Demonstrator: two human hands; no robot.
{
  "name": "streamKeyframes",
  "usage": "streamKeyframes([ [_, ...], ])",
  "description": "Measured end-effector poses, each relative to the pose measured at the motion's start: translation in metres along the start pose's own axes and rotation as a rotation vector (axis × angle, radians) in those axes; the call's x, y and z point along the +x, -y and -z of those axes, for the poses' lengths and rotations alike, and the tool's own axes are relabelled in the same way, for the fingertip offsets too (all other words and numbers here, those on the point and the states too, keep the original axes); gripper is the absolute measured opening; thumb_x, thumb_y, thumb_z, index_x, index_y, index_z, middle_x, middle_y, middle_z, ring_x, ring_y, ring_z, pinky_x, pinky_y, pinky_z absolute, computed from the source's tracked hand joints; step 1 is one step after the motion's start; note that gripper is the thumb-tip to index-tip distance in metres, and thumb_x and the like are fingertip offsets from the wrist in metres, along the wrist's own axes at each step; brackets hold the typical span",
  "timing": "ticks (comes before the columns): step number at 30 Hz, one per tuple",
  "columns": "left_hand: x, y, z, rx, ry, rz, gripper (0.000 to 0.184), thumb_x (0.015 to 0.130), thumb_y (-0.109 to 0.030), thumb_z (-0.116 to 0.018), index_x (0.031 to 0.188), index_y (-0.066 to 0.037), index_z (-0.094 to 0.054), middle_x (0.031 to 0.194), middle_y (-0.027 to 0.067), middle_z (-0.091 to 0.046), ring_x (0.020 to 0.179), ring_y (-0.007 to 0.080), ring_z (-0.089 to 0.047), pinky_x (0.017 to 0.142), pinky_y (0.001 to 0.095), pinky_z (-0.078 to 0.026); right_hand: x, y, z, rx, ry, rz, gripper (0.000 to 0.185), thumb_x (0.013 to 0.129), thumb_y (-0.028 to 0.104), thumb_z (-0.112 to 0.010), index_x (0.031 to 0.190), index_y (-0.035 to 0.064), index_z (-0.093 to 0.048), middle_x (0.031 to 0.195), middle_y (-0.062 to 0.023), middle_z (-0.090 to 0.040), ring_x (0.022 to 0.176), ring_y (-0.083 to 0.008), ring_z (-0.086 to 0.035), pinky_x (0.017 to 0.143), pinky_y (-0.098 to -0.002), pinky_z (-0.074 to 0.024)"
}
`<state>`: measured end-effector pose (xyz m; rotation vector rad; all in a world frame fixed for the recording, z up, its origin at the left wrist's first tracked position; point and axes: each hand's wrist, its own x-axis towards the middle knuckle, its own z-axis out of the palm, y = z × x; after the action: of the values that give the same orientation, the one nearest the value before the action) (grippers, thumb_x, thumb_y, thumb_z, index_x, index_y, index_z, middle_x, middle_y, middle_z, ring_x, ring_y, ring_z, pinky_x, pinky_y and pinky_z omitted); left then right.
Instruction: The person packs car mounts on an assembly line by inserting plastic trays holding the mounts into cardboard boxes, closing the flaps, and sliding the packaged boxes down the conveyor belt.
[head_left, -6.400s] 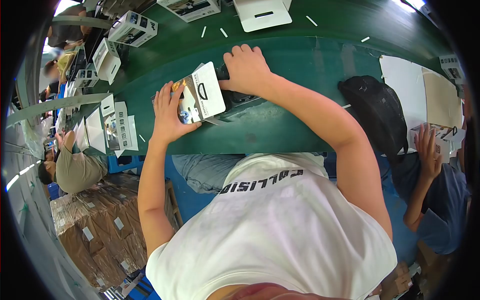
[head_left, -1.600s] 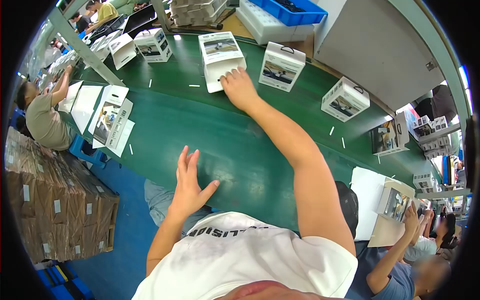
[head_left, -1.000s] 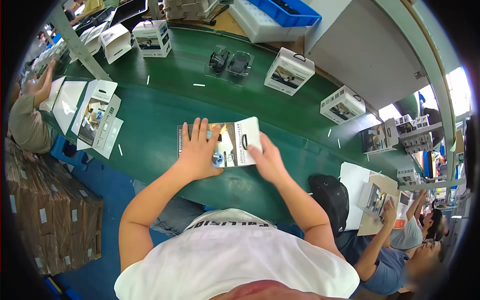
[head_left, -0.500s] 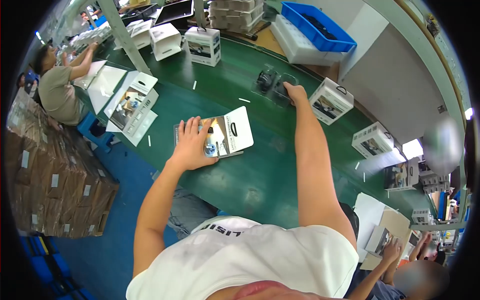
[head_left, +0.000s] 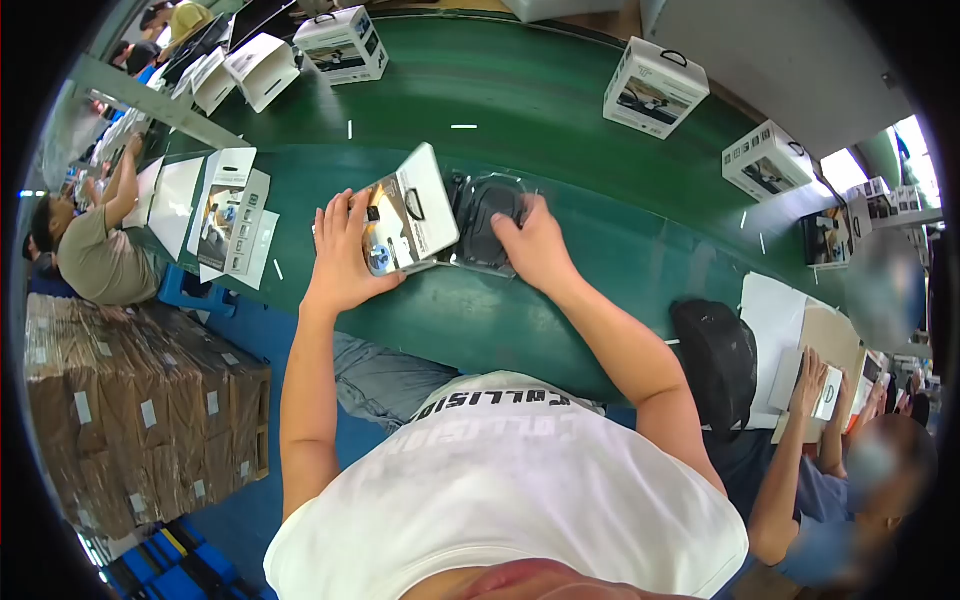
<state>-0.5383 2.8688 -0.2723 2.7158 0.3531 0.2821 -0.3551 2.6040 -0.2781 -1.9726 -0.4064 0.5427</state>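
Observation:
My left hand (head_left: pixel 343 252) is wrapped around a printed carton (head_left: pixel 390 230) lying on its side on the green work surface. The carton's white flap with a black handle (head_left: pixel 428 200) stands up on the right side. My right hand (head_left: pixel 537 245) grips a clear plastic tray (head_left: pixel 483 262) with a black moulded part (head_left: pixel 487 218) in it, thumb on top and fingers at the far right edge. The tray's left end is right at the carton's flap end; whether any of it is inside is hidden by the flap.
A flattened printed carton (head_left: pixel 228 225) lies to the left near a seated person (head_left: pixel 100 250). Closed cartons stand at the back left (head_left: pixel 342 48), back right (head_left: pixel 655 90) and right (head_left: pixel 768 165). A black cap (head_left: pixel 715 365) is near the right edge, beside another person's hands (head_left: pixel 808 385).
My right hand has brought the plastic tray from the far side of the surface back to the carton. My left hand has tilted the carton up slightly, and the head view has shifted.

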Motion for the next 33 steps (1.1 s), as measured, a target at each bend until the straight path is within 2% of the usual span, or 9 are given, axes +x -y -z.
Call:
streamKeyframes([
  [6,-0.005,0.003,0.003,0.094,0.090,-0.103,0.124,0.062,-0.043,-0.094,0.166,-0.007,-0.038,0.166,0.0306,-0.038,0.158,0.0508,-0.031,0.132,0.0661,-0.017,0.011,-0.001,-0.012,-0.257,0.207,-0.010,0.072,0.095,0.030,-0.070,0.139,-0.0221,-0.047,0.113,-0.0357,-0.075,0.100,-0.0458,-0.077,0.086,-0.0487,-0.0616],
  [10,0.005,-0.006,0.002,0.134,0.134,-0.141,0.124,0.060,-0.042,-0.093,0.165,-0.006,-0.039,0.165,0.0313,-0.038,0.156,0.0514,-0.033,0.132,0.0650,-0.018,0.022,-0.010,-0.017,-0.189,0.285,0.114,0.077,0.095,0.044,-0.076,0.131,-0.0195,-0.050,0.121,-0.0416,-0.072,0.116,-0.0501,-0.074,0.099,-0.0490,-0.0599],
  [14,0.002,0.003,-0.005,0.112,0.125,-0.170,0.128,0.057,-0.039,-0.092,0.168,-0.008,-0.034,0.166,0.0316,-0.037,0.157,0.0515,-0.031,0.133,0.0636,-0.016,0.037,-0.040,-0.046,-0.177,0.166,0.267,0.068,0.091,0.037,-0.080,0.128,-0.0143,-0.054,0.106,-0.0338,-0.076,0.098,-0.0487,-0.076,0.085,-0.0509,-0.0608],
  [16,0.006,0.009,-0.004,0.092,0.152,-0.136,0.131,0.057,-0.039,-0.091,0.170,-0.008,-0.032,0.167,0.0320,-0.035,0.159,0.0512,-0.029,0.133,0.0638,-0.013,0.035,-0.017,-0.032,0.189,0.397,-0.066,0.067,0.087,0.037,-0.082,0.125,-0.0125,-0.058,0.114,-0.0341,-0.075,0.105,-0.0424,-0.076,0.091,-0.0487,-0.0596],
  [17,0.005,0.013,-0.004,0.117,0.152,-0.150,0.131,0.057,-0.040,-0.091,0.170,-0.008,-0.032,0.167,0.0321,-0.035,0.159,0.0510,-0.028,0.133,0.0639,-0.013,0.042,-0.045,-0.053,-0.031,0.112,0.188,0.068,0.088,0.037,-0.083,0.126,-0.0128,-0.058,0.113,-0.0318,-0.076,0.103,-0.0423,-0.077,0.088,-0.0493,-0.0595],
  [20,0.008,0.012,0.000,0.154,0.172,-0.138,0.133,0.058,-0.044,-0.091,0.171,-0.008,-0.030,0.169,0.0323,-0.032,0.161,0.0504,-0.026,0.134,0.0642,-0.011,0.025,-0.011,-0.048,-0.183,0.134,0.151,0.078,0.087,0.045,-0.085,0.127,-0.0152,-0.056,0.114,-0.0374,-0.073,0.111,-0.0507,-0.073,0.095,-0.0552,-0.0581],
  [27,0.008,0.007,0.005,0.169,0.201,-0.135,0.137,0.056,-0.039,-0.093,0.172,-0.010,-0.026,0.170,0.0302,-0.032,0.162,0.0477,-0.025,0.135,0.0634,-0.010,0.035,-0.006,-0.069,-0.368,0.136,0.209,0.063,0.089,0.030,-0.083,0.125,-0.0123,-0.055,0.110,-0.0330,-0.075,0.106,-0.0498,-0.074,0.090,-0.0527,-0.0597],
  [30,0.007,0.003,0.006,0.158,0.214,-0.128,0.138,0.056,-0.044,-0.094,0.172,-0.008,-0.028,0.172,0.0320,-0.029,0.163,0.0487,-0.023,0.135,0.0641,-0.008,0.036,-0.024,-0.089,-0.031,-0.004,0.063,0.061,0.088,0.024,-0.080,0.127,-0.0136,-0.051,0.108,-0.0331,-0.075,0.103,-0.0500,-0.074,0.088,-0.0542,-0.0601],
  [33,0.008,0.003,0.011,0.170,0.211,-0.134,0.138,0.056,-0.045,-0.094,0.172,-0.009,-0.028,0.172,0.0316,-0.029,0.163,0.0484,-0.023,0.135,0.0634,-0.008,0.021,-0.008,-0.092,-0.293,0.086,0.285,0.060,0.087,0.025,-0.080,0.126,-0.0122,-0.056,0.108,-0.0341,-0.074,0.105,-0.0475,-0.075,0.088,-0.0528,-0.0604],
])
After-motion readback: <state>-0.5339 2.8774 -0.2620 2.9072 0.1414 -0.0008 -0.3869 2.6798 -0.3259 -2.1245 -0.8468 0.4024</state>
